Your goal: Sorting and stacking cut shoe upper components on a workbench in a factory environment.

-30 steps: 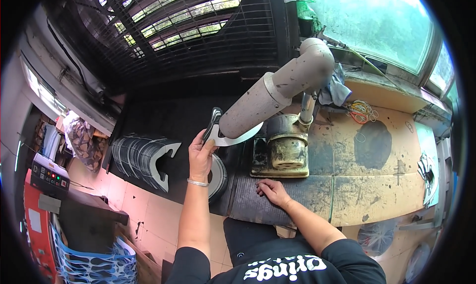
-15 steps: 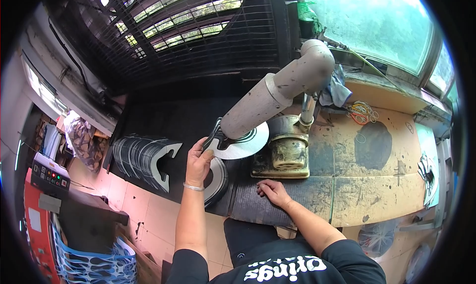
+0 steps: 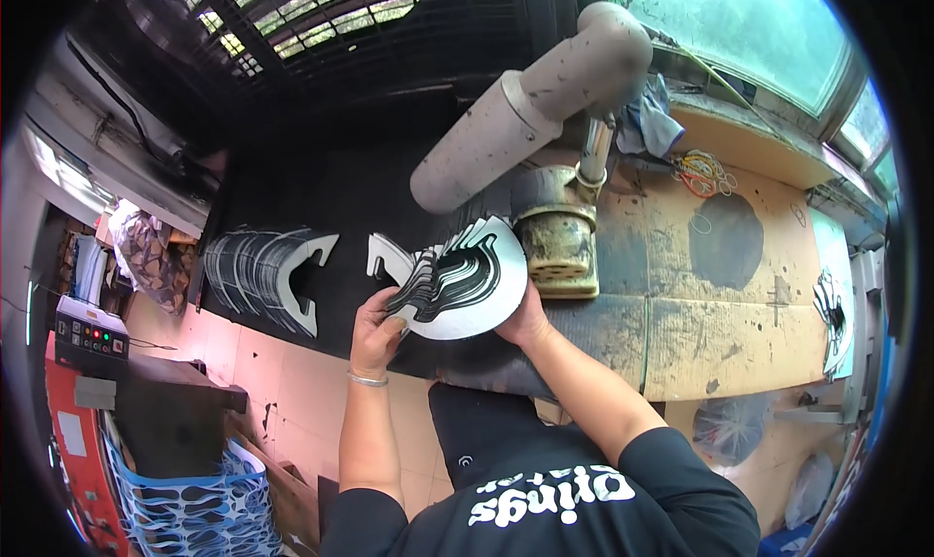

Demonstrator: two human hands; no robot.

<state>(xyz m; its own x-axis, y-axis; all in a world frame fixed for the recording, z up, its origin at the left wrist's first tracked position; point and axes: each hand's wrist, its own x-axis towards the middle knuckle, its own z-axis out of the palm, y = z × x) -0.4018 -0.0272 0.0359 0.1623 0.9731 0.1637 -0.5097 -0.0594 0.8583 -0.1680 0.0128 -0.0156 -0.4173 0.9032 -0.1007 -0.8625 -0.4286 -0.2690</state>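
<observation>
Both of my hands hold a fanned stack of thin, curved white sheets [image 3: 491,304] with black edges in front of me. My left hand [image 3: 376,338] grips its left end, thumb on the near face and fingers behind. On the right side of the stack my right hand [image 3: 526,321] wraps the outer edge, its fingers partly hidden behind the sheets. Just behind the stack, the end of a white C-shaped piece [image 3: 387,250] shows. A row of similar C-shaped pieces [image 3: 268,273] stands on edge on the black tabletop to the left.
A thick grey machine arm [image 3: 496,134] reaches over the bench from a stained, pale machine base [image 3: 556,231]. Dirty cardboard [image 3: 739,338] covers the right of the bench. At the back right lie coloured rings [image 3: 702,175] and a grey cloth [image 3: 649,121]. A red machine with a control box [image 3: 92,335] stands left.
My right hand has risen from the bench edge to the right side of the stack. The stack has come nearer to me from under the machine arm and now shows fanned layers.
</observation>
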